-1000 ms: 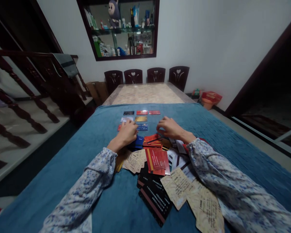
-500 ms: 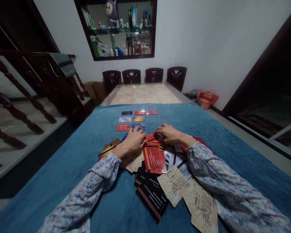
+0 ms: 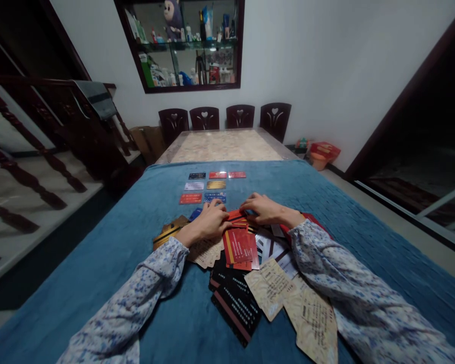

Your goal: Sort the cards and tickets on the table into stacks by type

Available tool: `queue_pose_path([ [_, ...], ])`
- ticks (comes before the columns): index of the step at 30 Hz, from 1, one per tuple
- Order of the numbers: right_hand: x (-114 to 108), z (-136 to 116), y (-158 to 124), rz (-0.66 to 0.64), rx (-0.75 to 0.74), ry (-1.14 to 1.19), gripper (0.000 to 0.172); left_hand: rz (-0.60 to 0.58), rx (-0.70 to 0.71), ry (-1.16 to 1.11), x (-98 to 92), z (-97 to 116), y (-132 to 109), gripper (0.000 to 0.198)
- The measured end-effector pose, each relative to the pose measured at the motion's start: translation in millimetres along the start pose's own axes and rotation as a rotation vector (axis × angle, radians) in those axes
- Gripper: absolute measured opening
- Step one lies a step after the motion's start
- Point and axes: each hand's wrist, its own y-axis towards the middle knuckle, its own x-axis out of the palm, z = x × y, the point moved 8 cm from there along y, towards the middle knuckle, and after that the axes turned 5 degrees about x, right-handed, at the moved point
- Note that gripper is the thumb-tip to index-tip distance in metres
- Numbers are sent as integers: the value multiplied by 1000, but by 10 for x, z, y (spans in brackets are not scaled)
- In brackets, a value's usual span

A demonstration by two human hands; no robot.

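Note:
Orange-red cards [image 3: 236, 216] lie between my two hands, at the top of a mixed heap. My left hand [image 3: 209, 220] has its curled fingers on their left edge, and my right hand [image 3: 261, 208] is closed at their right edge. Just below is a dark red card [image 3: 238, 245] with a yellow stripe. Black cards [image 3: 237, 308] and beige patterned cards [image 3: 269, 288] spread toward me. Gold cards [image 3: 167, 234] stick out beside my left wrist. White cards [image 3: 278, 250] lie under my right forearm.
Beyond my hands several cards lie in rows, among them a black card [image 3: 197, 176], a gold card [image 3: 216, 185] and a blue card [image 3: 215, 197]. A blue cloth [image 3: 136, 283] covers the near table. Dark chairs [image 3: 240, 116] stand at the far end.

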Motion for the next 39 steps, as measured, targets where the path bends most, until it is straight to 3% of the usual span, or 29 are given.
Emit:
queue_pose_path([
  [16,-41,44,-3,10,-68,47,34,50,104,-58,21,-39,23,25],
  [24,-148,39,-41,79,-85,101,36,156,97,-111,-85,-83,42,27],
  [31,-224,67,-31,168,-23,133,29,293,62,-171,-175,-167,53,25],
  [39,-231,124,-21,241,128,100,33,420,-36,-222,-141,-308,39,33],
])
